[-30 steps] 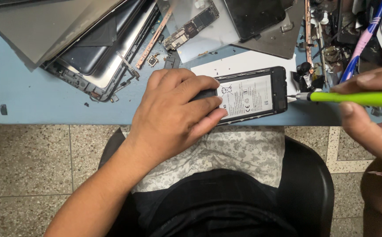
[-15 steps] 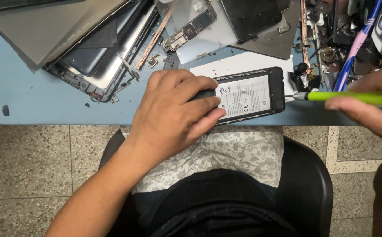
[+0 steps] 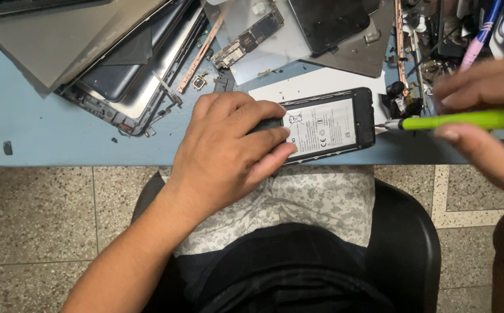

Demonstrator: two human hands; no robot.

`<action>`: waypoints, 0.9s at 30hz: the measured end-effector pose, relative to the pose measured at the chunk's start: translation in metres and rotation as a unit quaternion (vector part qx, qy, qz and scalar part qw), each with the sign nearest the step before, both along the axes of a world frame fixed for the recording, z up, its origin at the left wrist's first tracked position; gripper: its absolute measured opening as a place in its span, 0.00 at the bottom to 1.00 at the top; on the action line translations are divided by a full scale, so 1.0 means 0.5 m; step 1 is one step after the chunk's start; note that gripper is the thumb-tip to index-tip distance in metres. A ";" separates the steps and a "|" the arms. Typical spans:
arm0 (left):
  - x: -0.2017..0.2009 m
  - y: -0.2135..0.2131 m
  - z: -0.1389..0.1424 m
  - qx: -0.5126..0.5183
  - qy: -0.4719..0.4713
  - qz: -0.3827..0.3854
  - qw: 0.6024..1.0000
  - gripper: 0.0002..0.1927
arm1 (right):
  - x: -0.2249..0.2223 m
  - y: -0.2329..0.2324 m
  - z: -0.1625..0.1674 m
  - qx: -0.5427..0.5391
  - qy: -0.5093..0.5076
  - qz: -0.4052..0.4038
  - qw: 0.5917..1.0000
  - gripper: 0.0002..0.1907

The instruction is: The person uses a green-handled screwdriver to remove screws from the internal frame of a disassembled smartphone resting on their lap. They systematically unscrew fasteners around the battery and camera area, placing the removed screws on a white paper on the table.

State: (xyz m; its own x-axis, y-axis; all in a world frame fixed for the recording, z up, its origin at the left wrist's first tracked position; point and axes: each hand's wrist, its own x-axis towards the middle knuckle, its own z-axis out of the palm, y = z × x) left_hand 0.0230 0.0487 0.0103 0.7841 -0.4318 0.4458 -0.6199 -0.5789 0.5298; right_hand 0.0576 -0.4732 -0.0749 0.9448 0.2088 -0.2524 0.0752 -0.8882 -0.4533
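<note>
Progress: back cover already off the phone [image 3: 327,124], battery [image 3: 320,126] exposed and still seated in the frame; judged an early stage of teardown, with the battery and anything beneath it left to remove.

Phone: lying flat at the near edge of the blue table [image 3: 60,139], partly over a white sheet [image 3: 315,87]; left end hidden under the left fingers, right end just beside the screwdriver tip.

Left hand [image 3: 228,150]: palm down, fingers slightly spread and pressed flat on the phone's left end, pinning it to the table; thumb tucked along the near edge.

Right hand [image 3: 486,130]: thumb and fingers pinching the green screwdriver [image 3: 452,120], shaft level, metal tip touching or just short of the phone's right edge; too blurred to tell which.

Battery label: pale grey rectangle just right of the left fingertips, small black symbols and fine print filling most of the battery face.

Beyond the left fingers: narrow circuit board [image 3: 246,36] on a grey metal plate, a copper-coloured strip [image 3: 198,58] beside it, a dark opened tablet shell [image 3: 130,64] further left.

Beyond the right fingers: tangle of small parts and tools, a pink pen-like thing [image 3: 473,43] among them; no readable packages or signs.
</note>
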 end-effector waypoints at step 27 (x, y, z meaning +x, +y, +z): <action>0.001 0.000 0.013 -0.009 0.003 -0.001 1.000 0.10 | -0.013 -0.018 -0.077 0.745 0.231 -0.623 0.059 0.46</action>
